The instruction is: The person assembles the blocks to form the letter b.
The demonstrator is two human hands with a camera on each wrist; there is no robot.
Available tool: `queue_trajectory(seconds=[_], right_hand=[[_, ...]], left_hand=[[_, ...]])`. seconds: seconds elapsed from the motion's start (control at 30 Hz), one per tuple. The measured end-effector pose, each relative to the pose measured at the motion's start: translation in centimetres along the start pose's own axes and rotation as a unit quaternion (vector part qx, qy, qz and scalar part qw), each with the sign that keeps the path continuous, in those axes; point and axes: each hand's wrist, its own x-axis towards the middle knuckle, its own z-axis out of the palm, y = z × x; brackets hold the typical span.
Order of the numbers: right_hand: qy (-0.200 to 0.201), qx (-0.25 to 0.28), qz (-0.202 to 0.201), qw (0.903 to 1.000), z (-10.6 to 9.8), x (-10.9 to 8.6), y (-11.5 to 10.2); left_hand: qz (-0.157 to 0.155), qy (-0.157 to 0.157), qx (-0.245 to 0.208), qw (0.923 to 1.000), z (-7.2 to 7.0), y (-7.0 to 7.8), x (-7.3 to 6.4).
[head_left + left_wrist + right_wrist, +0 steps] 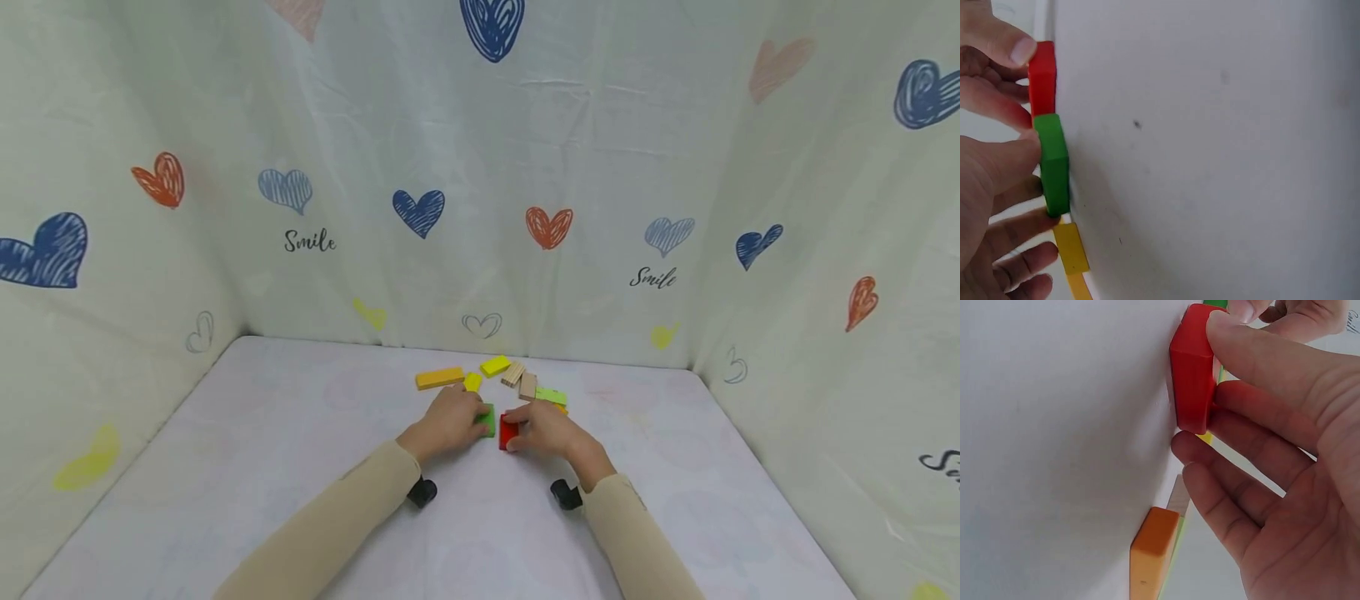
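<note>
Near the middle of the table, my left hand [450, 421] pinches a green block [489, 421] between thumb and fingers. In the left wrist view the thumb is at one end of that green block [1054, 165], with a yellow block [1072, 248] just beyond the fingertips. Beside it, my right hand [551, 429] grips a red block [507, 432]. The right wrist view shows the thumb on the upper end of this red block [1191, 381] and fingers along its side. An orange block [1150, 556] lies below the right hand's loose outer fingers.
Behind the hands lie a long orange block [439, 378], a yellow block [495, 365], wooden blocks [513, 373] and a light green block [551, 396]. A white curtain [480, 167] printed with hearts encloses the table [337, 383] at the back and sides.
</note>
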Motion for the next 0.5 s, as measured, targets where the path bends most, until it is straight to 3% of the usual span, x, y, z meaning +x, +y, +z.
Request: queue_trajectory(seconds=[0.27, 0.5], right_hand=[[-0.013, 0.028, 0.018, 0.9994, 0.5, -0.8, -0.7], [-0.011, 0.019, -0.01, 0.9997, 0.6, -1.4, -1.0]], left_hand=[[-0.008, -0.024, -0.033, 0.9991, -0.4, 0.3, -1.4], [-0.001, -0.028, -0.091, 0.9954, -0.5, -0.1, -2.3]])
